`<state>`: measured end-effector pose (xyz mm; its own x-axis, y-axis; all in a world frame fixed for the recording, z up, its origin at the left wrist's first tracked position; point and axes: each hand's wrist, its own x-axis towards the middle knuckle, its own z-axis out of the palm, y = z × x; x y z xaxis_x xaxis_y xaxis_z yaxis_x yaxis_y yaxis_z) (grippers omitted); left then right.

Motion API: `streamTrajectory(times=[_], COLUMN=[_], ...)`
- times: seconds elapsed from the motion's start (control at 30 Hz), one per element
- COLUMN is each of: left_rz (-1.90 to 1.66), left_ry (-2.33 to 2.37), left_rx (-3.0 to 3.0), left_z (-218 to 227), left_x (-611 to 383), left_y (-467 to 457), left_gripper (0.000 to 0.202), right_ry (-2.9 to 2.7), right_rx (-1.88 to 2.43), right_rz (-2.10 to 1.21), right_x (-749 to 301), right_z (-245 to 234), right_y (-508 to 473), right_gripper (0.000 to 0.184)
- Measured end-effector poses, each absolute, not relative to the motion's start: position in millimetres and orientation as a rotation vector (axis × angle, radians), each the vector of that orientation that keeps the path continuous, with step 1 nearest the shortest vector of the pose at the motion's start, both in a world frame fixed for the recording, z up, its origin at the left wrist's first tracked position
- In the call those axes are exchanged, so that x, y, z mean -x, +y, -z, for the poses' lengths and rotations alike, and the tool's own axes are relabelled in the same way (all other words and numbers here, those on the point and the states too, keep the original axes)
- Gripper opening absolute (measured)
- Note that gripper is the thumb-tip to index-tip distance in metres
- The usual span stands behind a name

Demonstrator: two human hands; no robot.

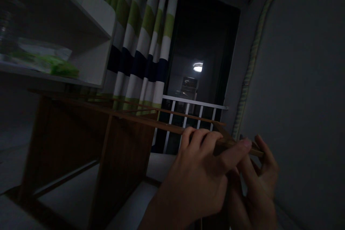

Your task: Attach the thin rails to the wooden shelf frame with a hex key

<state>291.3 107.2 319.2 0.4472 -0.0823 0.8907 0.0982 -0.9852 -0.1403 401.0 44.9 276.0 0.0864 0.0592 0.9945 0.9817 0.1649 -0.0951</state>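
Note:
A dark brown wooden shelf frame with upright panels and long thin rails stretches from the left to the right of the view. My left hand has its fingers curled over the front rail, close to the frame's right end, with the thumb pointing toward the corner. Just right of it, my right hand grips the end of the same frame, fingers bent around the corner from below and behind. The two hands almost touch. Dim light hides part of the right fingers and the wood under both palms.
White shelving at the upper left holds a green and clear plastic package. A striped curtain hangs beside a dark window with a white railing. A wrapped pipe runs up the right wall.

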Motion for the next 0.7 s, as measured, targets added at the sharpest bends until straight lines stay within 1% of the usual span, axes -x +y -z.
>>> streamTrajectory(times=[0.17,0.27,0.47,0.7], left_rz=[1.627,1.666,1.754,1.762], left_ry=[-0.019,-0.019,-0.030,-0.128], left_rx=[2.555,2.563,2.474,2.419], left_z=[-318.9,-318.6,-317.1,-316.6], left_x=[-292.4,-293.4,-297.0,-303.5], left_y=[105.1,104.7,103.9,104.5], left_gripper=[0.061,0.061,0.056,0.056], right_ry=[-1.236,-1.222,-1.215,-1.249], right_rx=[1.155,1.164,1.179,1.197], right_rz=[0.980,0.985,0.952,1.015], right_x=[-398.5,-396.6,-394.5,-399.6], right_z=[-276.5,-277.8,-279.3,-279.0], right_y=[45.6,46.7,46.1,44.6], right_gripper=[0.054,0.054,0.052,0.057])
